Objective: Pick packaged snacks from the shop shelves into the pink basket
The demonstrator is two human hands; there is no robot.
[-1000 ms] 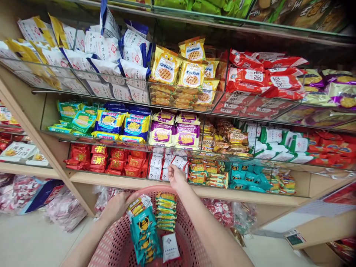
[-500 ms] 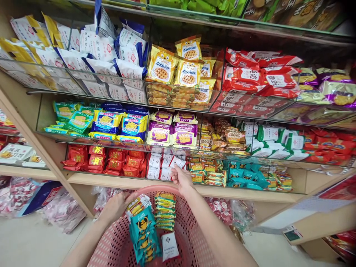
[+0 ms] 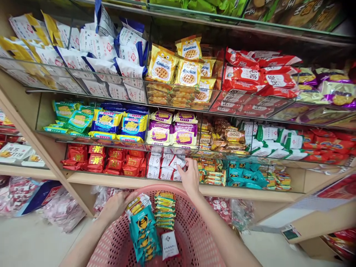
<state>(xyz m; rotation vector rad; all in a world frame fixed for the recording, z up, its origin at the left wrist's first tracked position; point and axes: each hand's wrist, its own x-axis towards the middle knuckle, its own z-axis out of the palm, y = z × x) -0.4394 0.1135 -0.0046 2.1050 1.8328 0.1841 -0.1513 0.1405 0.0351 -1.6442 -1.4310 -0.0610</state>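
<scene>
My left hand point(image 3: 115, 205) is closed on the left rim of a pink perforated plastic basket point(image 3: 111, 241). Inside it lie a strip of teal packets point(image 3: 144, 233), a stack of yellow-green packets point(image 3: 164, 211) and one white packet point(image 3: 169, 245). At the lowest shelf, my right hand point(image 3: 191, 178) reaches over the basket's far edge. Its thumb and fingers pinch the right end of a white packet with red edges point(image 3: 175, 162), which lies tilted on top of similar white packets point(image 3: 153, 167). Part of that packet is behind the fingers.
Red packets point(image 3: 114, 159) fill the bins to the left; orange-green packets point(image 3: 213, 174) and teal ones point(image 3: 244, 176) are on the right. Glass dividers and a wooden shelf edge point(image 3: 111, 180) front the bins. Yellow cookie packets point(image 3: 189, 72) stand higher up. Plastic bags point(image 3: 63, 207) lie underneath.
My right hand has shifted slightly right and its fingers have turned to the packet's right end. The white packet has barely moved. My left hand and the basket have stayed put.
</scene>
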